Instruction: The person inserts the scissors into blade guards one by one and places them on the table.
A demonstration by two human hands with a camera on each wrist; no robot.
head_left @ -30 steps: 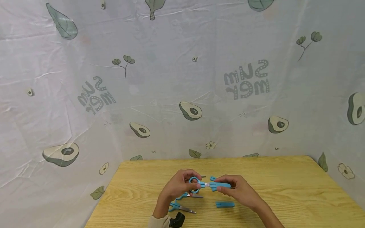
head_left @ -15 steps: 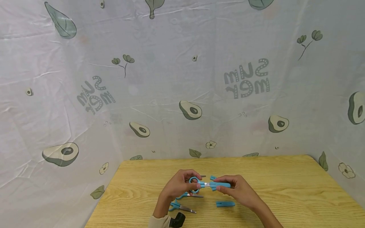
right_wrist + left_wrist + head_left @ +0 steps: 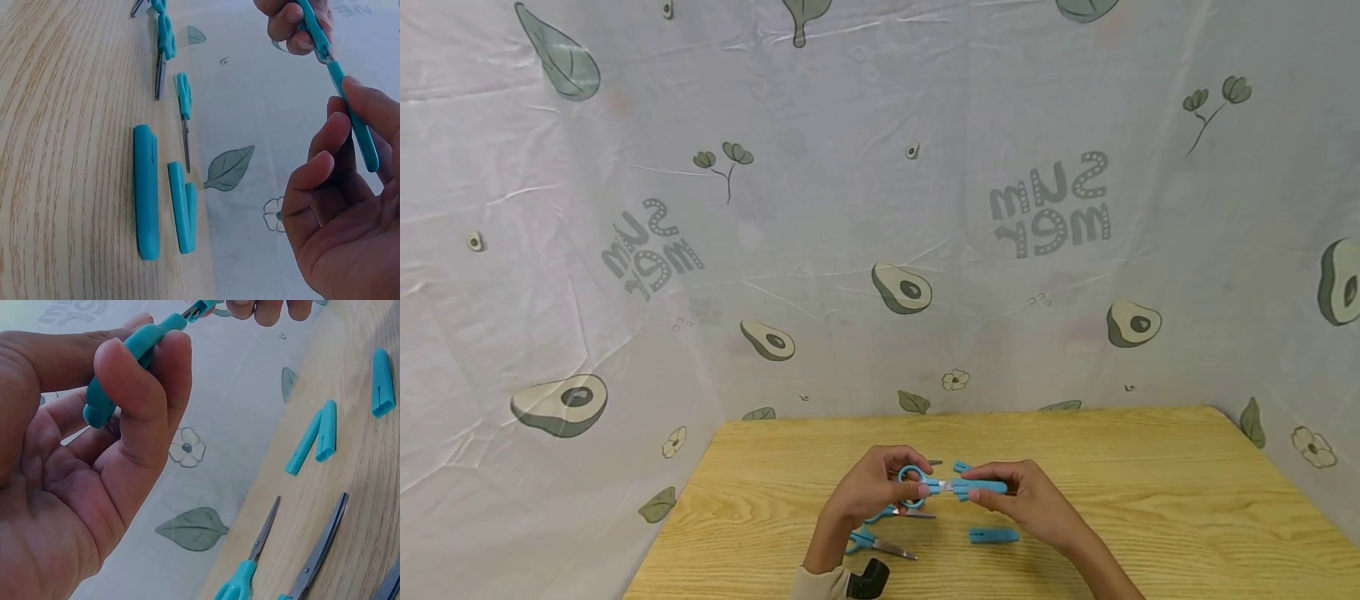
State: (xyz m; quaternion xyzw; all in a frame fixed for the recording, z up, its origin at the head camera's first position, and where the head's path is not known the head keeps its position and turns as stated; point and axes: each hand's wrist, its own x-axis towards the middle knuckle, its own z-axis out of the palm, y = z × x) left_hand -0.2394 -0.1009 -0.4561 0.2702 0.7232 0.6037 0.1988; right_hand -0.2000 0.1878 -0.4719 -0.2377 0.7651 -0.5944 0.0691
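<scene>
In the head view my left hand [image 3: 868, 487] pinches a pair of light-blue scissors [image 3: 933, 486] by the handles, above the table. My right hand [image 3: 1037, 506] grips a blue blade cover [image 3: 988, 486] between thumb and fingers. The cover sits over the front of the blades, and a short stretch of metal shows between it and the handles. The right wrist view shows this cover [image 3: 357, 125] in line with the scissors [image 3: 315, 28]. The blade tips are hidden inside it.
On the wooden table [image 3: 1150, 500] lie more blue-handled scissors [image 3: 880, 546], uncovered, left of and below my hands. Loose blue blade covers [image 3: 993, 536] lie to the right; two of them [image 3: 326, 431] touch in the left wrist view. A patterned sheet [image 3: 850, 208] hangs behind the table.
</scene>
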